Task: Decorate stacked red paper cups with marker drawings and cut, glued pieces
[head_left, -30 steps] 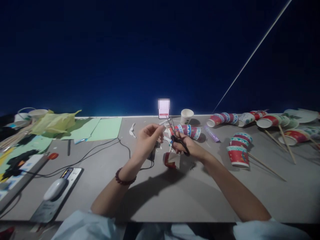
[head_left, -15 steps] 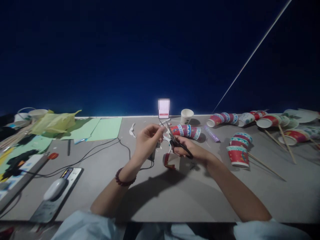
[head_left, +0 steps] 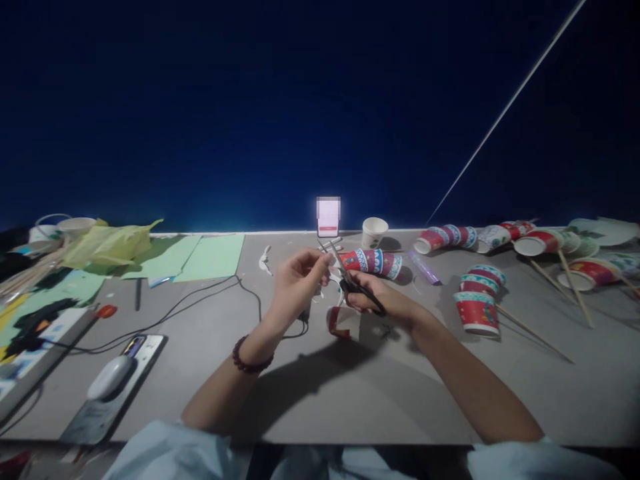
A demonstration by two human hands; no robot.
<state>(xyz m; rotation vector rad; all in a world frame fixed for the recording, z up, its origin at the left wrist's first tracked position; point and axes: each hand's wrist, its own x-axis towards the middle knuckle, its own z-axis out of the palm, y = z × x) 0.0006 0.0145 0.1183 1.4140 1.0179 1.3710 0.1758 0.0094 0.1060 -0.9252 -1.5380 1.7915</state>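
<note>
Black-handled scissors [head_left: 367,296] are in my right hand [head_left: 379,293], their blades parted and pointing up and left. My left hand [head_left: 303,275] is closed in a pinch beside the blade tips; what lies between its fingertips is too small to make out. Under the hands, a cut piece of red and white paper cup [head_left: 345,323] rests on the table, with thin white paper strips [head_left: 327,293] behind it. Just past the scissors lies a row of nested patterned paper cups [head_left: 373,262]. A plain white cup [head_left: 375,233] stands upright farther back.
A lit phone [head_left: 328,220] leans against the dark blue wall. Joined cups on sticks [head_left: 479,303] and a purple tube [head_left: 424,267] lie to the right. Leftward are green paper sheets [head_left: 210,259], black cables, a power strip [head_left: 50,353] and a phone with a white mouse-shaped object [head_left: 111,378].
Both hands stay almost in place. The scissor blades have shifted slightly, and the view has moved a little.
</note>
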